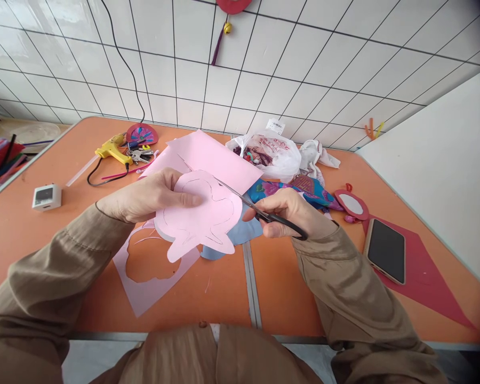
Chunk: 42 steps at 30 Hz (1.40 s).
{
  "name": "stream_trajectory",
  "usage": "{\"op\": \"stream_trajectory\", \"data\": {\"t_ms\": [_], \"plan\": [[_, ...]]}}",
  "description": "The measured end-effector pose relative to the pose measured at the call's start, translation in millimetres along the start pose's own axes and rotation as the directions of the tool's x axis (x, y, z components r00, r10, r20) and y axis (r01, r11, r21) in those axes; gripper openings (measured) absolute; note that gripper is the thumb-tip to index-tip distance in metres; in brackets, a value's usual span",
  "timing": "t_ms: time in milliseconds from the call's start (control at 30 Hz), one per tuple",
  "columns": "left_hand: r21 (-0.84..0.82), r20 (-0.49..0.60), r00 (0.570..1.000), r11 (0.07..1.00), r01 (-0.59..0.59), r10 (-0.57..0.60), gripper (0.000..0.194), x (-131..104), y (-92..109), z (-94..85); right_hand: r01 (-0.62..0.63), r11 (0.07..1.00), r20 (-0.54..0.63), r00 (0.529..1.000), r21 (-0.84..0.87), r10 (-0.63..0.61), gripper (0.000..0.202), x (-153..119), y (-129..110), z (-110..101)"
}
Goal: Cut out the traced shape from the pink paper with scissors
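Note:
My left hand (pixel 160 194) pinches a pink paper cutout (pixel 206 205) between thumb and fingers. The cutout has a rounded body with pointed lobes at its lower edge, and drawn lines run across its face. My right hand (pixel 286 213) is closed round the black handles of a pair of scissors (pixel 278 220). Their blades reach left to the upper right edge of the cutout. Below lies a pink paper offcut (pixel 144 296) with a large hole. Behind the cutout rests a folded pink sheet (pixel 228 157), and a blue piece (pixel 244 234) lies partly under it.
A yellow glue gun (pixel 114 149), keys (pixel 141 154) and a white adapter (pixel 47 196) lie on the left. At the back is a white plastic bag (pixel 282 157) beside patterned cloth (pixel 312 192). A phone (pixel 386 250) rests on red paper (pixel 428 277) at right.

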State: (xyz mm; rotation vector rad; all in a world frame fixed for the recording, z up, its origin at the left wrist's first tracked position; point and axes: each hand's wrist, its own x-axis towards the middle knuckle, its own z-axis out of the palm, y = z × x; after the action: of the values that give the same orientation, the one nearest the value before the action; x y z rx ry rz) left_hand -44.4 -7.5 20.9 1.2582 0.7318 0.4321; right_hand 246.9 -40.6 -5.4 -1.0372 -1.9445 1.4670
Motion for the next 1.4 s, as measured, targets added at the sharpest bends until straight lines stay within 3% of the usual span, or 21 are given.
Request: {"op": "stream_trajectory", "data": {"t_ms": [433, 1000, 1400], "plan": [[-0.077, 0.045, 0.999, 0.997, -0.001, 0.005, 0.016, 2.9, -5.1, 2.1, -0.037, 0.996, -0.074, 0.996, 0.078, 0.043, 0.058, -5.2, -9.6, 5.7], [0.025, 0.001, 1.000, 1.000, 0.011, -0.011, 0.028, 3.3, -8.5, 0.2, -0.056, 0.994, -0.102, 0.993, 0.093, 0.065, 0.061, -5.9, -8.2, 6.3], [0.055, 0.006, 1.000, 0.998, 0.006, -0.006, 0.028, 4.3, -8.3, -0.5, -0.026, 0.997, -0.031, 0.999, 0.077, 0.029, 0.057, -2.0, 3.1, 0.1]]}}
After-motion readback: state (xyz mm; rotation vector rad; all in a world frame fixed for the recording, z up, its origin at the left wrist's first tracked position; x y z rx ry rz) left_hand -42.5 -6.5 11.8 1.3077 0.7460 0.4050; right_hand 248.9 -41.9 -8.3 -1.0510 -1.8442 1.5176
